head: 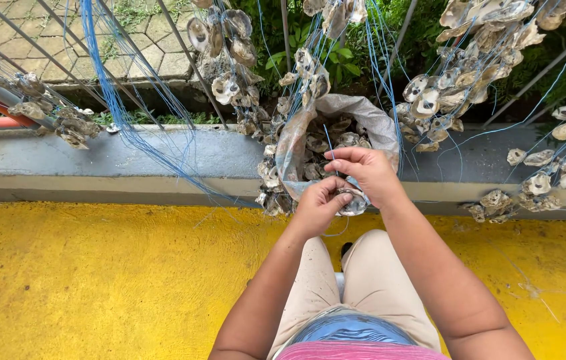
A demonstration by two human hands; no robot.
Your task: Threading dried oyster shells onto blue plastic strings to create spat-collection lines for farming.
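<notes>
At left, blue strings (130, 113) hanging loose from railing (30, 50), easy to tangle. At centre, left hand (316, 203) cupping oyster shell (352, 202) above the knees, before open sack (356, 113) of shells; right hand (363, 170) pinching thin blue line (329, 141). Could slip or cut fingers on sharp edge. Shell grey-white, rough, ridged

Fingers: the right hand's fingers (346, 155) pinch a thin blue cord (329, 141) just above the left hand (318, 203).
Under the fingers: a grey oyster shell (353, 202), touching both hands.
Behind the fingers: an open grey woven sack (370, 117) with shells in it.
Left and right: shell strings (230, 60) hanging from the metal railing (186, 53).
</notes>
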